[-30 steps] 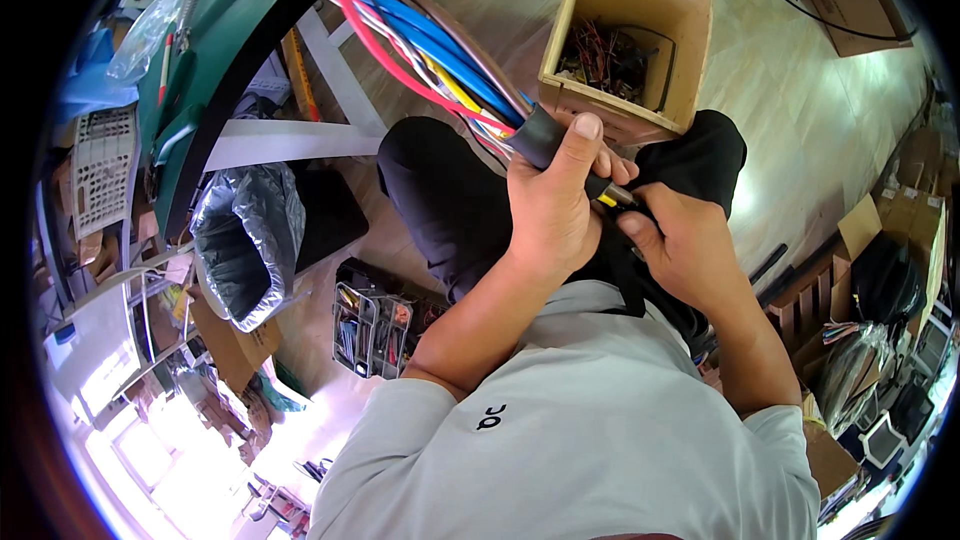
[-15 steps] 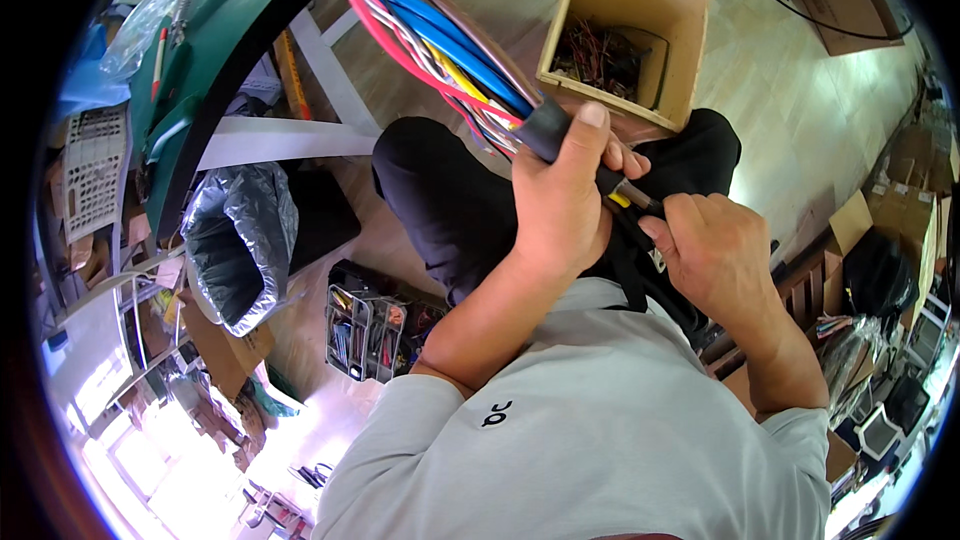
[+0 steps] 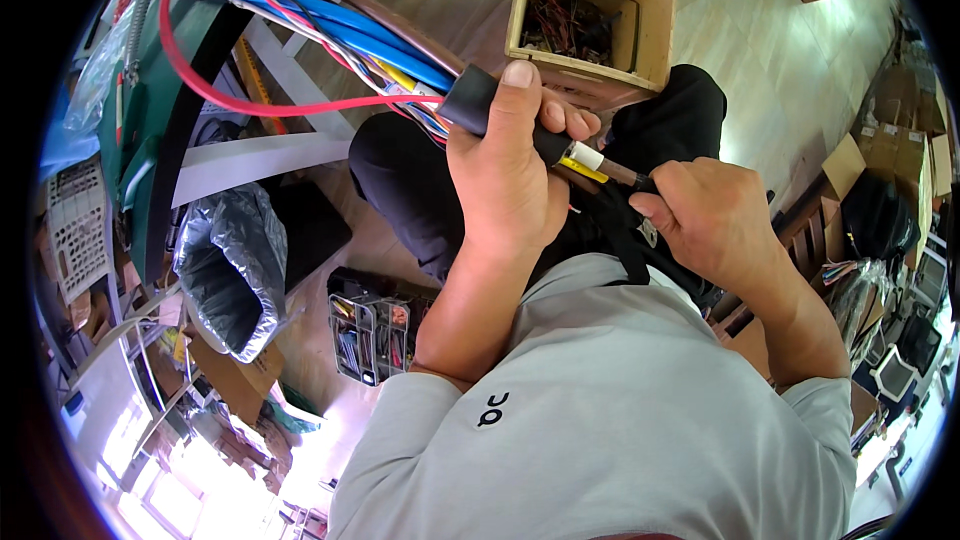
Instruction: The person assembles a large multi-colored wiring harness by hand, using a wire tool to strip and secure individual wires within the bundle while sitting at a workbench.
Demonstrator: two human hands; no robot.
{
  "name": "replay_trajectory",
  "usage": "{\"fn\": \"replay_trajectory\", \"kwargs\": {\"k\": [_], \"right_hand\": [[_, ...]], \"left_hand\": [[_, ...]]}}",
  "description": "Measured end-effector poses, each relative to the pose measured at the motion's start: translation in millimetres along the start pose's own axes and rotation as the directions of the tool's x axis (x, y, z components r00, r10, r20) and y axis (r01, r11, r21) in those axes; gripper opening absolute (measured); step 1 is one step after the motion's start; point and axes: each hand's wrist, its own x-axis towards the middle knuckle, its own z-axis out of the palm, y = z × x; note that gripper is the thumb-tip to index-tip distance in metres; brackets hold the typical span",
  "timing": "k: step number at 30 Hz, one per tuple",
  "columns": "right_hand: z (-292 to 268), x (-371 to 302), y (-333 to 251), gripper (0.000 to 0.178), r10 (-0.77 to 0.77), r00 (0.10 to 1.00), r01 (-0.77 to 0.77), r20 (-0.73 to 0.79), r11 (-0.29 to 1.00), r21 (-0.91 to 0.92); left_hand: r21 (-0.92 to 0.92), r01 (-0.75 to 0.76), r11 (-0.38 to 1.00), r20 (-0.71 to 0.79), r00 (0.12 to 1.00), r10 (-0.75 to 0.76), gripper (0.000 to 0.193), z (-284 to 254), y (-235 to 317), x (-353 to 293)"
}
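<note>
A thick bundle of coloured wires [image 3: 375,38], with blue, brown, yellow, white and pink ones, runs from the upper left through a short black sleeve [image 3: 469,102]. My left hand [image 3: 508,165] is wrapped round this sleeve, thumb on top. At the sleeve's right end several wire ends stick out, among them a white end [image 3: 583,155] and a yellow end [image 3: 585,171]. My right hand [image 3: 705,210] pinches a brown wire with a black tip [image 3: 630,176] there; its fingertips hide the very end. One pink wire [image 3: 270,108] bows out loosely left of the sleeve.
Beyond my knees stands a wooden box [image 3: 655,15] with wire scraps inside. On the left are a green-topped table [image 3: 160,70] with white legs and a bin lined with a grey bag [image 3: 232,270]. A divided organiser [image 3: 370,335] sits on the floor; cardboard boxes [image 3: 895,150] line the right.
The wire ends stick out further from the sleeve's right side, the white one now showing. The pink wire has swung into a wide bow. Both hands keep their grip.
</note>
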Motion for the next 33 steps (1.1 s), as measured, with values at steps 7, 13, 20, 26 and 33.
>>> {"fn": "replay_trajectory", "kwargs": {"k": [7, 13, 20, 26, 33], "right_hand": [[6.1, 1.5, 1.5, 0.034, 0.018, 1.0, -0.019, 0.018, 0.999, 0.044], [7.5, 18.6, 9.6, 0.025, 0.134, 0.988, -0.131, -0.081, 0.99, 0.048], [22.0, 39.0, -0.1, 0.027, 0.08, 0.973, -0.014, -0.215, 0.957, 0.289], [34.7, 56.1, 3.9, 0.021, 0.14, 0.985, -0.045, -0.102, 0.776, 0.63], [31.8, 60.0, -2.6, 0.015, 0.106, 0.988, -0.054, -0.109, 0.915, 0.399]], "left_hand": [[0.066, -0.012, 0.998, 0.007, 1.0, 0.011, 0.021, -8.4, 3.8, 2.2], [0.01, -0.043, 0.999, -0.047, 0.998, 0.043, 0.028, -0.5, 0.2, 9.3], [0.076, -0.037, 0.996, -0.028, 0.999, 0.04, 0.027, -0.4, 0.9, 7.5], [0.145, -0.023, 0.989, -0.065, 0.997, 0.033, 0.023, -4.2, 3.2, 7.8], [0.145, 0.017, 0.989, -0.083, 0.997, -0.005, 0.022, -2.9, 7.3, 6.2]]}}
